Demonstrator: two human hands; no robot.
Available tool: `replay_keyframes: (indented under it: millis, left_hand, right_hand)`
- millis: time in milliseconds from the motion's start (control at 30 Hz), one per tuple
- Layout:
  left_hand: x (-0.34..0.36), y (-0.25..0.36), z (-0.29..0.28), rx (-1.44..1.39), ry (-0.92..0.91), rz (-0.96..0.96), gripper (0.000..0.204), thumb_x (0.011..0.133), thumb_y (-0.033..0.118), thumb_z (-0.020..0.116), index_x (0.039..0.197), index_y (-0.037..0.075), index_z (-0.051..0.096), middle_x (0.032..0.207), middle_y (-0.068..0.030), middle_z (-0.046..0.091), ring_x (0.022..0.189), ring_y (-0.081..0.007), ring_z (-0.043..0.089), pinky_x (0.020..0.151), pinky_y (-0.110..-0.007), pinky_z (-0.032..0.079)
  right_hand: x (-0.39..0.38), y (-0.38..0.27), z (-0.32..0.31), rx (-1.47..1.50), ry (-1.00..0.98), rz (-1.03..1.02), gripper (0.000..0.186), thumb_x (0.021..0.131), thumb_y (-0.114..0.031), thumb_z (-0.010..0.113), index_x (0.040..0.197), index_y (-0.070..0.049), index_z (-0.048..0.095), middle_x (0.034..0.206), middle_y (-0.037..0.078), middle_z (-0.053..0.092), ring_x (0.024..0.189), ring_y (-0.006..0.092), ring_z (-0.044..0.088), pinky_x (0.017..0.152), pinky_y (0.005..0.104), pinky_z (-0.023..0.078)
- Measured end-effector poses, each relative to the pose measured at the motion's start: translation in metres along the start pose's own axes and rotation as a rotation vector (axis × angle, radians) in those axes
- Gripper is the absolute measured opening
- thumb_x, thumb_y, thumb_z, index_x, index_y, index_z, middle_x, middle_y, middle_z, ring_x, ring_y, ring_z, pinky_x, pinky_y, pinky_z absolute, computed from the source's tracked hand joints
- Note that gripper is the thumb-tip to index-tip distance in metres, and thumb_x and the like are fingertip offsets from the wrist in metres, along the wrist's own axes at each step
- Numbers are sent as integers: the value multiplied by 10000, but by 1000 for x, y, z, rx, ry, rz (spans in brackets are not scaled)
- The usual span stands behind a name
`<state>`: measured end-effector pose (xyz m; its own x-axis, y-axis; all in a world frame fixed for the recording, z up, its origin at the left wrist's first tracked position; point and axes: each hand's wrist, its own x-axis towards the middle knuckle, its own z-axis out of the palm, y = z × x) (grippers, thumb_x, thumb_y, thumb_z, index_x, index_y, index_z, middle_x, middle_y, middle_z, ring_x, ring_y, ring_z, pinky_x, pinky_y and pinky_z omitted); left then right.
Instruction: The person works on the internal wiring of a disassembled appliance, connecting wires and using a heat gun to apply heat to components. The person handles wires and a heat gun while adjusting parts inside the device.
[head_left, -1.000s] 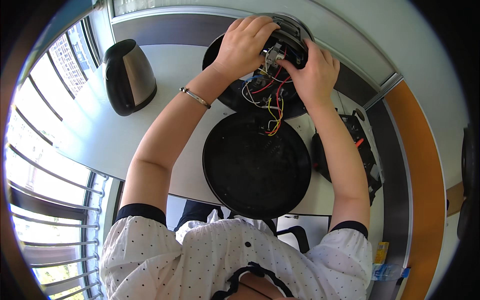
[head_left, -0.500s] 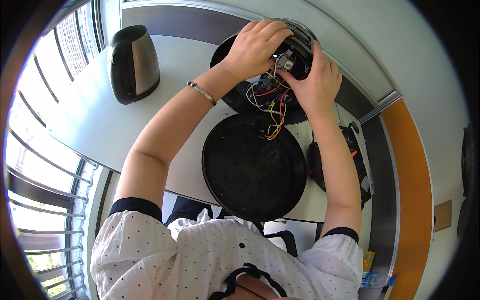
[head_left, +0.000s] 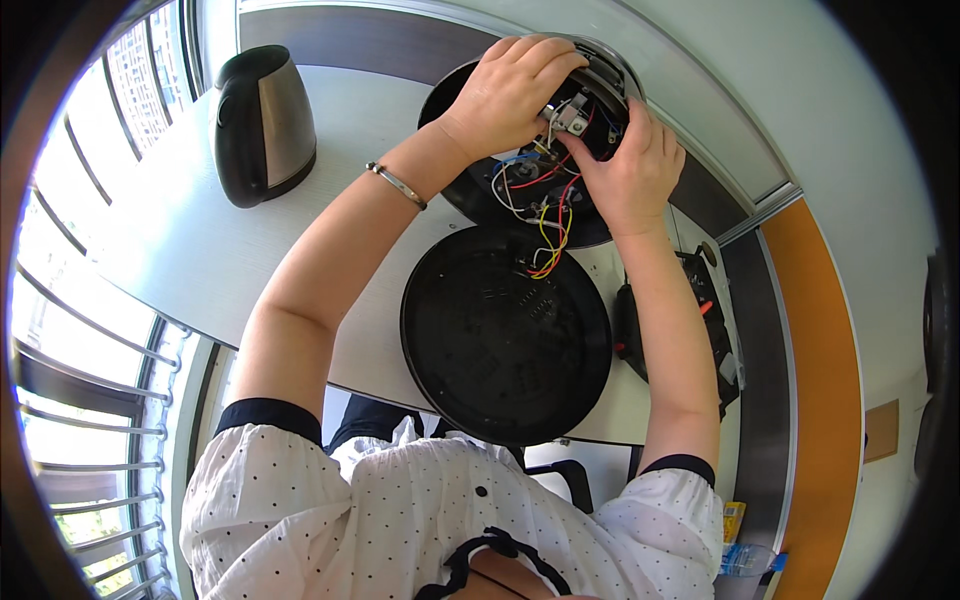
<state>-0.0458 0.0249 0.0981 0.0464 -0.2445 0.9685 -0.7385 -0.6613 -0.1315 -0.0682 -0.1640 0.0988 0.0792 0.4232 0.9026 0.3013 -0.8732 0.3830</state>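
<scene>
A round black electric appliance lies opened into two dish-like halves. In the far half [head_left: 455, 100], wires [head_left: 555, 215] in red, yellow, white and blue run among fittings and across to the near half [head_left: 505, 345]. My left hand [head_left: 515, 95] is closed over the curved dark grey housing [head_left: 603, 75] at the far rim, fingers bent over its top; its thumb is hidden. From the right, my right hand [head_left: 638, 175] grips the same rim, thumb inside and index finger upright along the housing. Between the hands sits a small silvery metal part [head_left: 570, 117].
A steel and black kettle [head_left: 265, 125] stands on the white table [head_left: 365, 120] at the far left. Right of the near half lies an open black tool case [head_left: 705, 300]. A wall panel bounds the back, and barred windows are on the left.
My right index finger has shifted slightly along the rim, and the metal part shows a bit more clearly between my hands. Both hands keep their grip; the whole view has moved slightly.
</scene>
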Motion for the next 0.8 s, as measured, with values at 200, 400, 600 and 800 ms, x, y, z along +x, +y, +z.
replay_keyframes:
  millis: [200,400,600,800]
  left_hand:
    - [1,1,-3,13,-9,2,665,536,43,724,1171,77,530,1177,-61,535,1116,-245,519,963,-367,409]
    - [1,5,4,32,34,-55,569,571,1,646,1128,61,551,1156,-71,546,1108,-257,522,959,-376,409]
    - [0,1,5,22,104,6,534,587,45,648,1111,48,546,1150,-101,537,1095,-281,525,974,-390,402]
    - [-1,-2,8,54,101,23,572,587,98,689,1132,59,521,1118,-101,529,1106,-292,507,1012,-464,354]
  right_hand:
    - [1,0,1,-2,22,-12,773,581,-468,820,1145,-52,494,1044,101,606,874,261,569,708,387,391]
    - [0,0,3,10,43,-11,780,571,-471,822,1145,-56,494,1030,101,610,874,263,570,696,387,394]
    - [2,12,-3,127,-1,-84,759,532,-333,860,1149,-60,512,1065,88,610,879,263,570,694,385,430]
    - [3,4,-8,104,-89,9,741,521,-289,863,1140,-63,524,1079,84,609,901,264,567,720,392,446]
